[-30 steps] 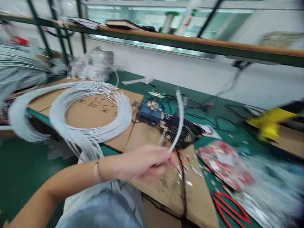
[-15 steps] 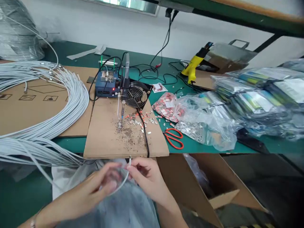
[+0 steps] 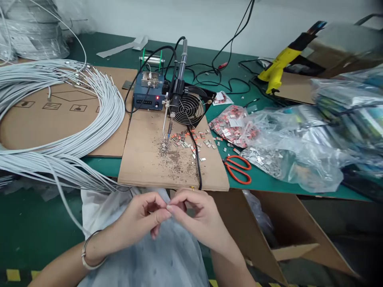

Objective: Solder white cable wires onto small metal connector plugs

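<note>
My left hand [image 3: 146,215] and my right hand [image 3: 194,211] meet in front of the board's near edge, above my lap. Thumbs and forefingers of both are closed in a pinch, tips touching. A white cable [image 3: 61,195] loops down from the bundle on the left and passes behind my left wrist. Its end, in the pinch, is covered by my fingers. Beyond my hands lies a cardboard board [image 3: 143,167] strewn with dark crumbs and small metal pieces [image 3: 209,144]. Over it, a soldering iron [image 3: 178,87] points down in its stand.
A large coil of white cables [image 3: 101,131] lies left. Behind the board stand a blue soldering station [image 3: 146,95] and a fan [image 3: 190,109]. Right are red-handled scissors [image 3: 239,169], a bag of small parts [image 3: 230,125] and a yellow heat gun [image 3: 281,65]. An open carton [image 3: 287,219] stands below.
The left hand has moved right and its fingers closed against the right hand's fingertips. The cable end, visible earlier at the right hand, is now hidden. The view has shifted.
</note>
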Demonstrator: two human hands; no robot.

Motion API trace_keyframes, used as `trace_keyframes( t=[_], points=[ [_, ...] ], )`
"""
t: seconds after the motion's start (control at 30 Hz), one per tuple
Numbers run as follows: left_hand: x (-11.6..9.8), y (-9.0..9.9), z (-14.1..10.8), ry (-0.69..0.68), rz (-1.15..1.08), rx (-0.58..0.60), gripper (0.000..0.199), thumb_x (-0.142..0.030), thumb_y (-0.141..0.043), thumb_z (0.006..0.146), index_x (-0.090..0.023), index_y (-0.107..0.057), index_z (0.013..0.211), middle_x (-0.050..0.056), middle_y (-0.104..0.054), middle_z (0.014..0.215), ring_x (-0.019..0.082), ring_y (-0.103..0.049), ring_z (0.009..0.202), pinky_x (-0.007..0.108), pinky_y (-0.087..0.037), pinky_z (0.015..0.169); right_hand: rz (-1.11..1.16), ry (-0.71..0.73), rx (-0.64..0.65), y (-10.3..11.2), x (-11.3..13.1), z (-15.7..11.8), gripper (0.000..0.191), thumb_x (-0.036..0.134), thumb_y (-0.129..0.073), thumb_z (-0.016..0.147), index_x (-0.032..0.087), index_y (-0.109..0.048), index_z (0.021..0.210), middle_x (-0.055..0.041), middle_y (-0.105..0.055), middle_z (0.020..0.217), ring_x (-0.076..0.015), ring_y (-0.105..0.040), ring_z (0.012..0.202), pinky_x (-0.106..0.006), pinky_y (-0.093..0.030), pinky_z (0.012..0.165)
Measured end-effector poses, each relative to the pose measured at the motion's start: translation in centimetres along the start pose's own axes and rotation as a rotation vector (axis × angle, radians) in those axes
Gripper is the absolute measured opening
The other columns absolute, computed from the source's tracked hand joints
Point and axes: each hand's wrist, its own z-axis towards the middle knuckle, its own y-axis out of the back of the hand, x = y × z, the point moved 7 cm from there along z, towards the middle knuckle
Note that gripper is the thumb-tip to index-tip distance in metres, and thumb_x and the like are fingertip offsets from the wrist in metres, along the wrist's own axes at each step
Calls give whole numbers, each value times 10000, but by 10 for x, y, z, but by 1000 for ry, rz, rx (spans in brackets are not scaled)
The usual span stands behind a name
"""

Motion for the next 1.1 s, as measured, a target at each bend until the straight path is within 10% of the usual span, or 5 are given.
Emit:
trace_keyframes(
  t=[0.33,0.4,0.53,0.8,1.1],
  points=[
    [-15,-1,-2,-170,24,-146,274,-340,-570,822,-106,-468,724,-5,-481,589,49,-471,444,152,-397,430,1052,-28,-393,-11,-24,7,366,301,-607,833,130,-394,590,34,-244,519,-60,-265,465,-183,-272,449],
    [-13,3,-3,-150,3,-169,296,-368,-577,812,-108,-469,720,-8,-478,530,65,-472,420,163,-391,415,831,57,-505,10,-20,5,302,272,-610,838,136,-467,609,22,-307,529,-67,-317,496,-186,-297,474],
    [-15,11,-5,-161,87,-176,306,-380,-540,839,-103,-509,714,1,-501,502,71,-475,416,177,-386,451,241,39,-167,5,-7,10,61,219,-646,800,170,-667,831,-23,-555,641,-101,-471,583,-222,-366,524],
    [-27,8,-11,-312,615,-181,250,-264,-449,916,-131,-604,772,2,-533,585,62,-483,534,174,-353,548,37,67,102,-6,10,16,67,130,-605,772,130,-612,706,-14,-560,604,-89,-474,570,-212,-366,527],
    [-24,5,-7,-267,386,-234,236,-302,-507,871,-114,-551,735,13,-521,611,80,-521,530,177,-415,513,456,20,-305,-25,-12,9,209,192,-583,811,134,-498,628,5,-437,530,-76,-395,493,-191,-328,458]
  ],
)
